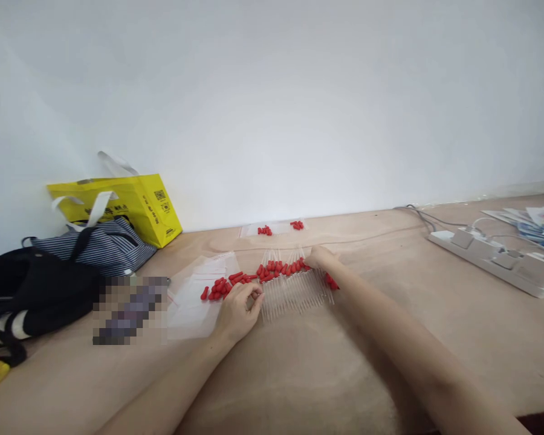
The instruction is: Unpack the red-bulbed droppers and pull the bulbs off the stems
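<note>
In the head view a row of clear thin droppers [290, 296] with red rubber bulbs [278, 267] lies side by side on the wooden table. At the row's left edge, my left hand [239, 310] rests with fingers curled and thumb and forefinger pinched together. Anything between those fingertips is too small to make out. My right hand [321, 258] reaches over the row's far right end, fingers closed beside the bulbs; its fingertips are mostly hidden. Loose red bulbs [220, 288] lie on clear plastic bags [194, 314] left of my left hand. More bulbs [331, 281] show under my right wrist.
A flat clear bag [278, 229] with red bulbs lies near the wall. To the left stand a yellow bag [149, 208], a striped bag [118, 244] and a black bag [49, 290]. A white power strip [485, 260] with plugs and papers [535, 223] sit at right.
</note>
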`<move>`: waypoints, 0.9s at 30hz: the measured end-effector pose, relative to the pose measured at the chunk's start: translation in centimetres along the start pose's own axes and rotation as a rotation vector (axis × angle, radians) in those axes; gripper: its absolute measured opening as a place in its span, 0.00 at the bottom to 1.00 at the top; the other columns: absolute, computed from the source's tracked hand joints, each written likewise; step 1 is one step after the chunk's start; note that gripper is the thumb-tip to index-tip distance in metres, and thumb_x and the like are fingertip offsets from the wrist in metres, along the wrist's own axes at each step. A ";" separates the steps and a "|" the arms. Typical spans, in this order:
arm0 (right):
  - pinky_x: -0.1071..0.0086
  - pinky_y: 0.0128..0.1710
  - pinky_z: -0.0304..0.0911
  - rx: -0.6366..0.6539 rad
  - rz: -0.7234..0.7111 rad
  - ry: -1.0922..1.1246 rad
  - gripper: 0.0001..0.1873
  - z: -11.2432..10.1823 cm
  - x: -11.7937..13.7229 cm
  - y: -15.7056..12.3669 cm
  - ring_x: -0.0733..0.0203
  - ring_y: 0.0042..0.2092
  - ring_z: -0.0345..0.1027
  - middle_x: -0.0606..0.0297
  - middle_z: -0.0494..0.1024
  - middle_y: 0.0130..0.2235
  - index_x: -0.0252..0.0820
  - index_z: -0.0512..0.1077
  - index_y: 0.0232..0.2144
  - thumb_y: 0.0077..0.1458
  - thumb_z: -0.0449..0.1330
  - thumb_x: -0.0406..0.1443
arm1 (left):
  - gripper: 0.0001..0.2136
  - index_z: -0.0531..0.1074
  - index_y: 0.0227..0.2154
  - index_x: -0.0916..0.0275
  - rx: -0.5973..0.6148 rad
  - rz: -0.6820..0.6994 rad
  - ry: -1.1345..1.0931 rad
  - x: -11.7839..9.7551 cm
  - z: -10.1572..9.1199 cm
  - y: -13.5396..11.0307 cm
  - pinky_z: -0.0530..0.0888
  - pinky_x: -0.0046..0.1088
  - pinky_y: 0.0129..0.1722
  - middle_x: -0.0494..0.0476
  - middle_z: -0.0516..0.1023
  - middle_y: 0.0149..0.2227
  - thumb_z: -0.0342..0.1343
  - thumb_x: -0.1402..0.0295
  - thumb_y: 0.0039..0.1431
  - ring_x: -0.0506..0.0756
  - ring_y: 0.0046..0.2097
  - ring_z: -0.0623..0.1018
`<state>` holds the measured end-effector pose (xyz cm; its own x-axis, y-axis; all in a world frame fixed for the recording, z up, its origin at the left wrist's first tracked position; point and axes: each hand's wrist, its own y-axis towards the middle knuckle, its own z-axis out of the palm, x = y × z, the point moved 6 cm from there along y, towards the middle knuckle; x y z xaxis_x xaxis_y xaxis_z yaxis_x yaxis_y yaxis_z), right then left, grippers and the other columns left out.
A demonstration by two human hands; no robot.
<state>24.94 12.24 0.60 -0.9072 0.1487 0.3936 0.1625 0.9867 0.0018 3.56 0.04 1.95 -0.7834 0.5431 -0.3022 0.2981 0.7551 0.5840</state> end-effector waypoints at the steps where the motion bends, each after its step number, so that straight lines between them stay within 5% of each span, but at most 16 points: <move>1: 0.58 0.35 0.56 0.025 0.013 -0.008 0.04 0.0 -0.1 -0.1 0.56 0.28 0.67 0.62 0.72 0.20 0.40 0.71 0.17 0.34 0.61 0.35 | 0.03 0.65 0.25 0.61 0.006 0.005 0.000 0.0 0.0 0.0 0.66 0.27 0.32 0.49 0.70 0.24 0.49 0.71 0.52 0.51 0.31 0.69; 6: 0.64 0.31 0.55 0.094 -0.034 -0.027 0.06 -0.9 0.4 -1.4 0.57 0.28 0.67 0.60 0.73 0.23 0.39 0.70 0.19 0.41 0.58 0.36 | 0.04 0.65 0.25 0.61 -0.023 0.055 0.027 -0.3 -0.3 0.1 0.66 0.28 0.33 0.50 0.71 0.24 0.49 0.71 0.53 0.51 0.31 0.69; 13: 0.62 0.43 0.46 -0.059 -0.355 -0.052 0.07 -2.5 1.6 -7.4 0.59 0.37 0.64 0.60 0.73 0.33 0.39 0.66 0.30 0.52 0.49 0.33 | 0.08 0.70 0.35 0.60 -0.277 0.280 0.311 -3.6 -1.9 -0.2 0.63 0.37 0.41 0.57 0.74 0.36 0.51 0.68 0.52 0.57 0.40 0.69; 17: 0.60 0.43 0.43 -0.327 -0.793 -0.170 0.07 -1.6 2.0 -12.4 0.60 0.35 0.61 0.62 0.71 0.28 0.38 0.64 0.27 0.53 0.47 0.31 | 0.11 0.69 0.41 0.57 -0.367 0.484 0.398 -6.7 -1.2 -0.8 0.57 0.41 0.48 0.55 0.75 0.40 0.51 0.68 0.53 0.56 0.43 0.70; 20: 0.61 0.45 0.40 -0.475 -1.040 -0.189 0.10 -0.3 1.8 -15.0 0.63 0.31 0.58 0.67 0.68 0.24 0.39 0.62 0.23 0.52 0.46 0.27 | 0.07 0.70 0.36 0.56 -0.324 0.551 0.417 -7.6 0.1 -1.0 0.54 0.41 0.50 0.50 0.76 0.33 0.50 0.71 0.55 0.53 0.40 0.71; 27: 0.61 0.44 0.40 -0.566 -1.012 -0.023 0.08 0.0 1.9 -15.1 0.63 0.33 0.58 0.67 0.70 0.25 0.41 0.68 0.32 0.52 0.52 0.37 | 0.11 0.70 0.26 0.59 -0.221 0.501 0.439 -7.0 1.0 -0.3 0.55 0.41 0.49 0.47 0.73 0.22 0.44 0.76 0.56 0.50 0.32 0.71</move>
<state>20.78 -2.41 1.35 -0.7272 -0.6853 -0.0395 -0.4965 0.4854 0.7196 9.49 -3.69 3.15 -0.7420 0.5728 0.3483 0.5997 0.3349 0.7267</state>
